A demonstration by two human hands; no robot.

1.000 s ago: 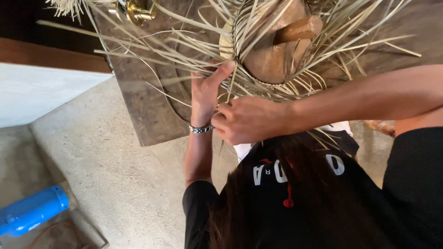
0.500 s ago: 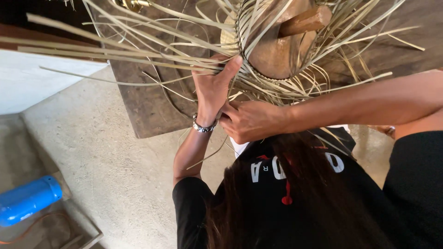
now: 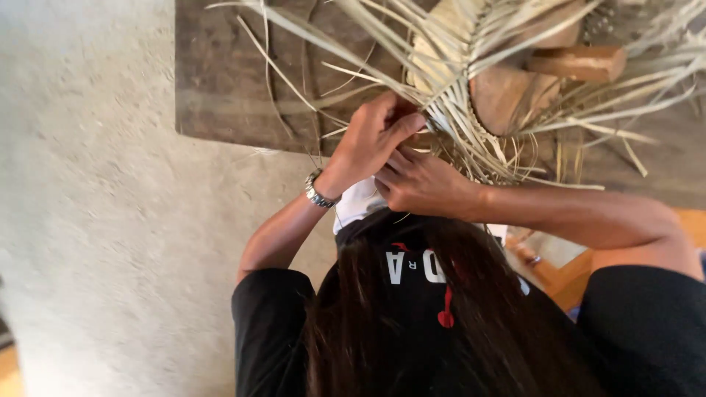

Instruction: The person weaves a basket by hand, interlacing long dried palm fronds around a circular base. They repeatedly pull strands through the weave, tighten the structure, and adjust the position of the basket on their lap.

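Both hands pinch straw strands at the rim of the half-woven hat (image 3: pixel 448 95) on its wooden block (image 3: pixel 515 92) — left hand (image 3: pixel 371 136) above, right hand (image 3: pixel 419 180) below — and a hard tug risks snapping the dry straw or loosening the weave.

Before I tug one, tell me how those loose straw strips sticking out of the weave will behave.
The straw strips look thin and flat, so probably very light. Their free ends arc and fan out, so they likely bend easily and spring back rather than hang limp. They look dry, so a sharp fold might crack one. The left hand and right hand work close to the woven edge.
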